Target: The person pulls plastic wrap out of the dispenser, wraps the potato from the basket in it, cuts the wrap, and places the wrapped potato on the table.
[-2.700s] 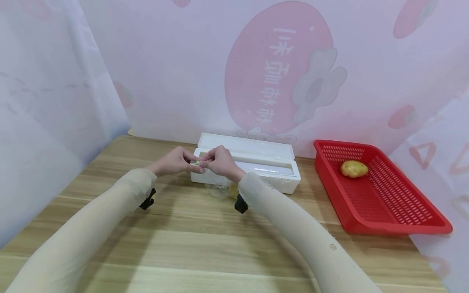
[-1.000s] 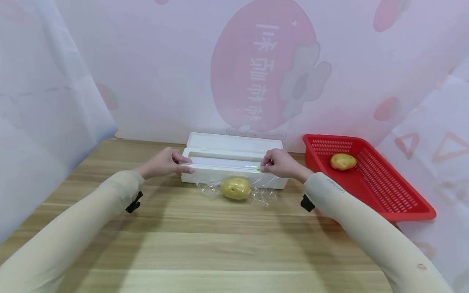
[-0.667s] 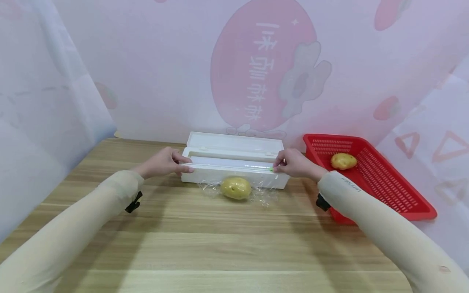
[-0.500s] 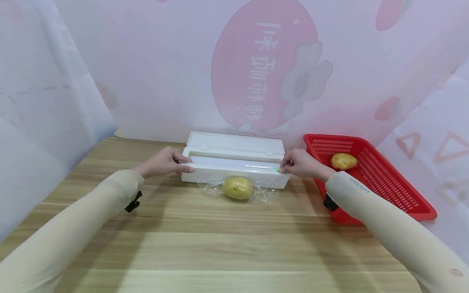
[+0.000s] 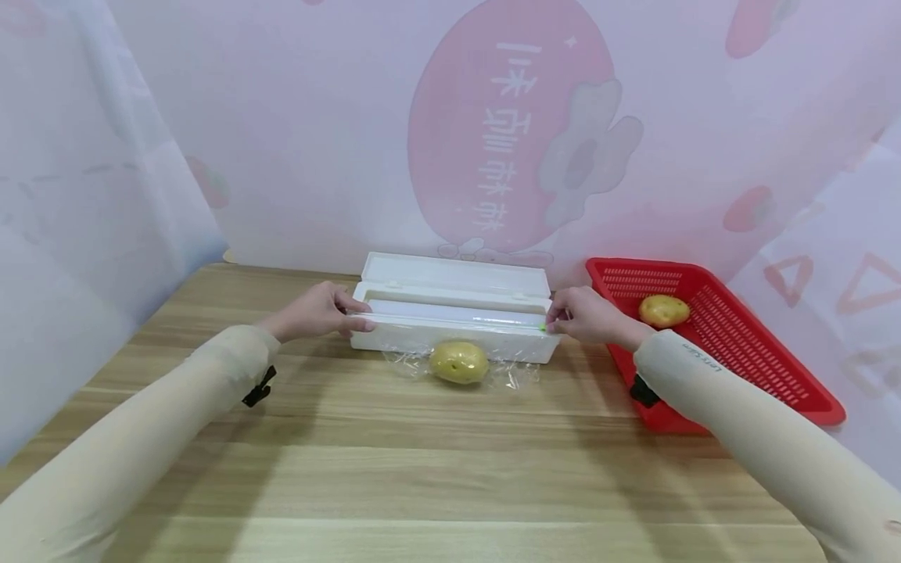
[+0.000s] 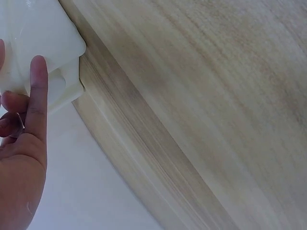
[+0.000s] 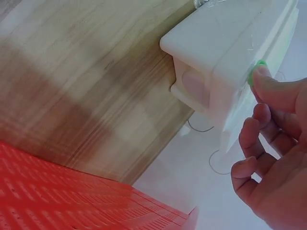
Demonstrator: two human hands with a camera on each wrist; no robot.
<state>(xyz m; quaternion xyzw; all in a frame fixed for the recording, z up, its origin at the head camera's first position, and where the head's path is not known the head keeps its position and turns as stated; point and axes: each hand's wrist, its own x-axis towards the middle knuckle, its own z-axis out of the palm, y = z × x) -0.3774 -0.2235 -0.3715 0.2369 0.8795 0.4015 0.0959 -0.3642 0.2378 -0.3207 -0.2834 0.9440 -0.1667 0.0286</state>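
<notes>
A long white box (image 5: 450,336) with its lid raised holds a white roll (image 5: 457,313). My left hand (image 5: 317,313) grips the box's left end, thumb at the front edge; the left wrist view shows that hand (image 6: 24,153) with one finger stretched along the box end. At the right end of the front edge, my right hand (image 5: 591,317) pinches a small green slider (image 5: 543,327). In the right wrist view the thumb of this hand (image 7: 278,143) presses the green piece (image 7: 259,69). A potato (image 5: 459,362) in clear film lies against the box front.
A red basket (image 5: 711,410) stands at the right, close to my right forearm, with another potato (image 5: 664,311) in it. A printed curtain (image 5: 317,156) hangs behind the wooden table (image 5: 422,469).
My right hand has gone from beside my left hand to the right end of the box, and the green slider moved along with it. The left hand has stayed at the left end.
</notes>
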